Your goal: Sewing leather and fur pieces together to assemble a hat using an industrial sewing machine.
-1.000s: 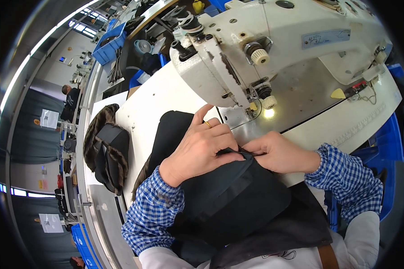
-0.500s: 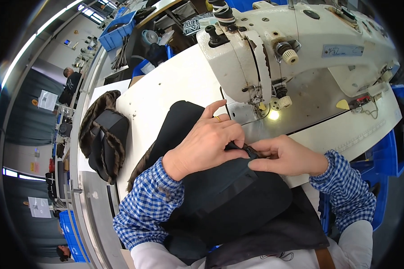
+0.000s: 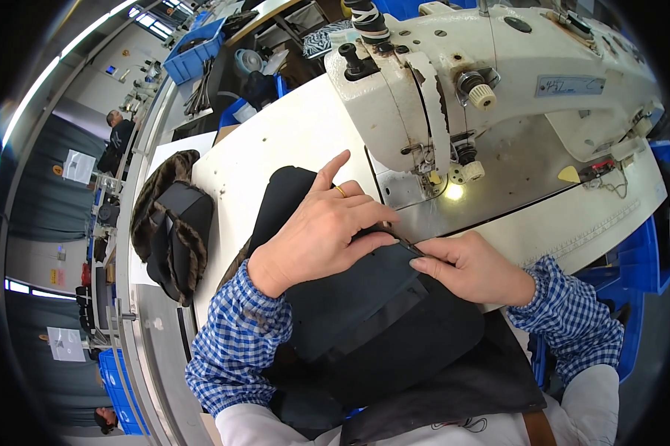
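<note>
A black fabric piece lies on the white sewing table in front of a white sewing machine. My left hand lies flat on the fabric's far edge, fingers spread, a ring on one finger. My right hand pinches the same edge from the right, fingertips meeting the left hand's. The edge sits just short of the needle area, which a small lamp lights. Both sleeves are blue checked.
A pile of dark and brown furry fabric lies at the table's left edge. Blue bins stand behind the table and another at the right. A person stands far off at the left.
The view has shifted, bringing the machine head closer and higher. Both hands keep their hold on the fabric edge, now slightly nearer the needle.
</note>
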Available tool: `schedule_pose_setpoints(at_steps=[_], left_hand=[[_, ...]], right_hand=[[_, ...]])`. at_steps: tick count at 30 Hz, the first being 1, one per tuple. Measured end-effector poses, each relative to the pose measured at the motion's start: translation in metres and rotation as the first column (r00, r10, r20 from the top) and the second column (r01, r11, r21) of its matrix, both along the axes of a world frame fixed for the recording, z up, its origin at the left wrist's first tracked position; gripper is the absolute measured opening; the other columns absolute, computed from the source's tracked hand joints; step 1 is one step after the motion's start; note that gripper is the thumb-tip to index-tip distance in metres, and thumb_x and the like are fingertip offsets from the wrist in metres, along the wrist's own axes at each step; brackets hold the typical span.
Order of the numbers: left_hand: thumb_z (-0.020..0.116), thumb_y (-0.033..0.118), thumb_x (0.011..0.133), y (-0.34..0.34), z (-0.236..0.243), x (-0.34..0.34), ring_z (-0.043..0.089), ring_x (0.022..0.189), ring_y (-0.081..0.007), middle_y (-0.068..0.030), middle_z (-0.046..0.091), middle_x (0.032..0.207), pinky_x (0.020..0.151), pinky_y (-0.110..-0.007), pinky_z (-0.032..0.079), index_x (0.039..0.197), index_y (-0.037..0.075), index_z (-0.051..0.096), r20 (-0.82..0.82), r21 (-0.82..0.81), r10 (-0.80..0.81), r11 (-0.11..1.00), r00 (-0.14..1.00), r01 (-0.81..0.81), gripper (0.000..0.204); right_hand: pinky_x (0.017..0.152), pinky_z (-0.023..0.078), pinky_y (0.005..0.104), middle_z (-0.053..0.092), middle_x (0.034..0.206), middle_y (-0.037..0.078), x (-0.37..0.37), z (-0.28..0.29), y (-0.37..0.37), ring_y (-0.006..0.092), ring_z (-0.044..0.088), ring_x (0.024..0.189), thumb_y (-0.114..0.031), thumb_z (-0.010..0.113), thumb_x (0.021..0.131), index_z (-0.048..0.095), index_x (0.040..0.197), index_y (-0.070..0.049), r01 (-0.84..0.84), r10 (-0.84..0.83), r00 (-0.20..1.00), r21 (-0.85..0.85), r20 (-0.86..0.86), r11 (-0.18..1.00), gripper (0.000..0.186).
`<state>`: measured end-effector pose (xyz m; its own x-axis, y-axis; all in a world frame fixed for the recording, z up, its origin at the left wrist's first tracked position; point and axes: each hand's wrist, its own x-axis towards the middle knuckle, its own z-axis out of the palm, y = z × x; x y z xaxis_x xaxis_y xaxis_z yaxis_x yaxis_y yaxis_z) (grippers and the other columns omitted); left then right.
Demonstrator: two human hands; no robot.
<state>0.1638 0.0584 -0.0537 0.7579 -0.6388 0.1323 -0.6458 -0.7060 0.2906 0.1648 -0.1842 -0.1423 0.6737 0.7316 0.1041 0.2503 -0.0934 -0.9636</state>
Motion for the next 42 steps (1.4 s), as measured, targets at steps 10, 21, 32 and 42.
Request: schedule_pose_setpoints(at_steps=[10,21,32,42], left_hand=[[0.08,0.016,0.079,0.007,-0.01,0.013,0.062,0.089,-0.0189,0.0024,0.065,0.08,0.116,-0.051,0.029,0.09,0.014,0.078,0.14,0.032,-0.112,0.994,0.984,0.108,0.011],[0.078,0.019,0.081,0.014,-0.014,0.034,0.065,0.094,-0.0182,0.0031,0.068,0.081,0.111,-0.042,0.037,0.09,0.017,0.08,0.156,0.077,-0.051,0.996,0.986,0.039,0.009],[0.078,0.021,0.082,0.017,-0.02,0.037,0.065,0.097,-0.0184,0.0031,0.068,0.081,0.122,-0.047,0.026,0.088,0.016,0.079,0.135,0.025,-0.02,1.0,0.991,0.016,0.008],[0.079,0.034,0.082,0.02,-0.037,0.063,0.067,0.097,-0.0196,-0.0002,0.074,0.082,0.121,-0.049,0.028,0.089,0.017,0.08,0.096,0.024,0.044,0.999,0.994,-0.047,0.018]], right_hand=[[0.057,0.044,0.035,0.058,0.066,0.016,-0.012,-0.016,0.021,0.0202,0.048,0.056,-0.017,0.059,0.101,0.066,0.104,0.002,0.177,-0.169,0.982,0.102,-0.081,0.979,0.021],[0.068,0.047,0.023,0.064,0.086,-0.003,0.007,-0.028,0.037,0.0022,0.052,0.079,-0.015,0.054,0.106,0.065,0.112,0.006,0.126,-0.115,0.962,0.028,-0.248,0.992,0.025],[0.06,0.044,0.0273,0.062,0.075,0.0,0.01,-0.005,0.036,0.0063,0.053,0.068,-0.018,0.057,0.103,0.068,0.101,0.01,0.196,-0.187,0.879,-0.025,-0.439,0.98,0.03],[0.054,0.042,0.0312,0.054,0.06,0.002,0.039,-0.001,0.027,0.0103,0.05,0.058,-0.023,0.059,0.098,0.067,0.08,0.005,0.139,-0.213,0.902,-0.216,-0.374,0.967,0.034]])
